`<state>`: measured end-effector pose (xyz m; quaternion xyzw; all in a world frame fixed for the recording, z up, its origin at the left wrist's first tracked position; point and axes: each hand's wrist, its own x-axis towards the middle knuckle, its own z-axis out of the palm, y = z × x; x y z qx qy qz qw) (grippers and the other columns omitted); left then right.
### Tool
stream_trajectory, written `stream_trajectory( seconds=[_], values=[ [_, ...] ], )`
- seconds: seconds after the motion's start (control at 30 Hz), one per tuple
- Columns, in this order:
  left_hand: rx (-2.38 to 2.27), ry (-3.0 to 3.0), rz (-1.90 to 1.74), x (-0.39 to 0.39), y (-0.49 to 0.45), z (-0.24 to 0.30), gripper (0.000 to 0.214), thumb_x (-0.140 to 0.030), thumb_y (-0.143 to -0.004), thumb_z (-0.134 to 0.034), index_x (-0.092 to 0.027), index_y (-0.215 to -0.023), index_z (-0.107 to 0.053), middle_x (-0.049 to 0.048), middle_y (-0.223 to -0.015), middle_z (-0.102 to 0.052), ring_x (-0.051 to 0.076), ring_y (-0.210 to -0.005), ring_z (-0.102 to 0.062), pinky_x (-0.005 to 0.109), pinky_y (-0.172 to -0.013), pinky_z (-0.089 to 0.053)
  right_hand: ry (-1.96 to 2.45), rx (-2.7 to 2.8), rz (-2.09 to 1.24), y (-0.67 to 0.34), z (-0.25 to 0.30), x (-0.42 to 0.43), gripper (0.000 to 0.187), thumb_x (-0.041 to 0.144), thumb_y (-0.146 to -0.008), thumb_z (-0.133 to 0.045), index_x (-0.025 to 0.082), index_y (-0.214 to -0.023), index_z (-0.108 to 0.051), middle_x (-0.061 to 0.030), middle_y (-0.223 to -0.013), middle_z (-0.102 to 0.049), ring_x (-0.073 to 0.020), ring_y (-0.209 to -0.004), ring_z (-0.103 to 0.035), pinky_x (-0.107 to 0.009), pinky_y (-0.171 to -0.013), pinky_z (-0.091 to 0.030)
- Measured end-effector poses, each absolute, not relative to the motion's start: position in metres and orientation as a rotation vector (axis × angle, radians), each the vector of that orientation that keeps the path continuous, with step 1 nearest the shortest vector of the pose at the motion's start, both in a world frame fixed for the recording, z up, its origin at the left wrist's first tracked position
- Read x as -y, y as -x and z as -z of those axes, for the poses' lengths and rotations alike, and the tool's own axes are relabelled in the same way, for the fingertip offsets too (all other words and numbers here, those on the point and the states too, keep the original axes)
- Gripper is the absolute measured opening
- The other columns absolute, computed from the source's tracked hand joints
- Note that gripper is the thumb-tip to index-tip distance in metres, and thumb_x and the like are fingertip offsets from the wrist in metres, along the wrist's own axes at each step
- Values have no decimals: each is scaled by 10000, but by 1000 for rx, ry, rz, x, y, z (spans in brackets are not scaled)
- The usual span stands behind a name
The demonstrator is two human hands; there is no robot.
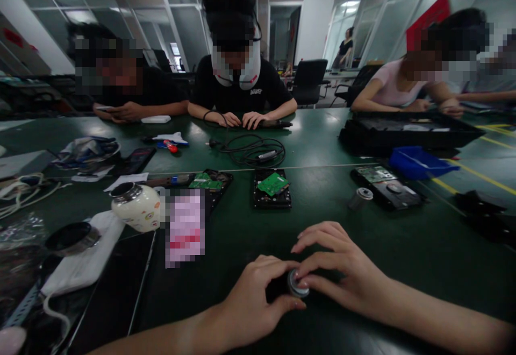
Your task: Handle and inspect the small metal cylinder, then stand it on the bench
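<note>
Round metal part point(299, 285) held at the fingertips of both hands, low over the tabletop point(322, 188).
Left hand point(256, 290) grips the part's rim between thumb and forefinger; right hand point(349, 269) pinches its top face with thumb and fingers. Contact between part and tabletop cannot be determined. Beyond the right hand stands a metal cylinder point(362, 198); ahead of the left hand, a green circuit board point(274, 184) lies on a black casing point(272, 203). Left of the left hand, a pink sheet point(185, 215) bears a red band, its content obscured. White shirt lettering point(256, 92) opposite is illegible.

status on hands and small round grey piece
Left hand, right hand: fingers on small round grey metallic piece. Short silver metallic cylinder beyond, apart. Nothing seen blocking.
</note>
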<state>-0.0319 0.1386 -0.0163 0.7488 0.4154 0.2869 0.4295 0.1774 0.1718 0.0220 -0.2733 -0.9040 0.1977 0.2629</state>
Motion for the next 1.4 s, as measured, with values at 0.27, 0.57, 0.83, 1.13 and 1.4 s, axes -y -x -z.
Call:
stream_trajectory(
  seconds=[0.27,0.57,0.83,1.13,1.4],
  values=[
    [-1059,-1828,-679,-139,32,12,460,-232,-727,-792,-297,-1158,-646,-9,-1044,-702,204,-967,-610,316,-871,-433,1137,2201,-397,-232,-4,-214,168,396,-860,-620,268,-902,-721,-60,-1032,-647,-249,-1006,-592,-430,-897,-451],
    [-1048,-1824,-667,-139,33,11,449,-250,-743,-778,-300,-1167,-642,-6,-1055,-699,204,-977,-612,315,-879,-437,1236,2366,-396,-264,37,-232,218,424,-827,-658,339,-1018,-718,-54,-1233,-598,-297,-1168,-507,-530,-983,-375],
    [-1064,-1848,-660,-139,32,12,444,-250,-740,-778,-295,-1161,-644,5,-1062,-696,215,-987,-604,332,-888,-437,1076,2229,-672,-221,-6,-199,133,372,-857,-638,285,-898,-731,-54,-1169,-617,-254,-1141,-523,-456,-977,-415],
    [-1081,-1873,-657,-138,31,12,333,-276,-738,-783,-221,-1052,-688,22,-965,-696,210,-913,-606,305,-805,-432,823,2339,-759,-183,-15,-170,99,309,-868,-644,294,-934,-716,-34,-1144,-618,-235,-1165,-484,-445,-985,-380],
    [-1073,-1900,-670,-138,30,10,242,-285,-752,-771,-195,-963,-695,16,-916,-692,203,-885,-603,292,-792,-417,758,2323,-772,-179,-4,-169,89,300,-873,-633,255,-928,-687,-50,-1112,-629,-238,-1156,-489,-441,-985,-382]
  ],
)
